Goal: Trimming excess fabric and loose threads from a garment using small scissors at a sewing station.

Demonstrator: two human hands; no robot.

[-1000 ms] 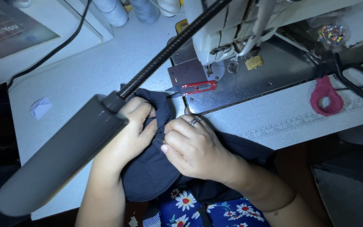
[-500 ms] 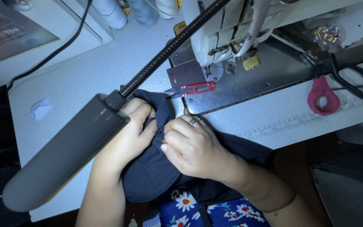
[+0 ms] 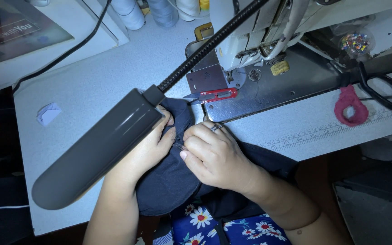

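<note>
Both of my hands pinch a piece of dark navy fabric at the front edge of the grey table. My left hand grips the cloth from the left, partly hidden under the grey lamp head. My right hand, with a ring on one finger, holds the cloth from the right, its fingertips meeting the left hand's at a seam. Red-handled thread snips lie just beyond the fabric on the sewing machine's metal plate.
A white sewing machine stands behind the hands, its lamp on a black flexible neck. Black scissors and a pink fabric ring lie at right. Thread cones stand at the back; a folded paper scrap lies left.
The view has shifted slightly. Both hands stay on the dark fabric in nearly the same place, with the fingers working at the seam.
</note>
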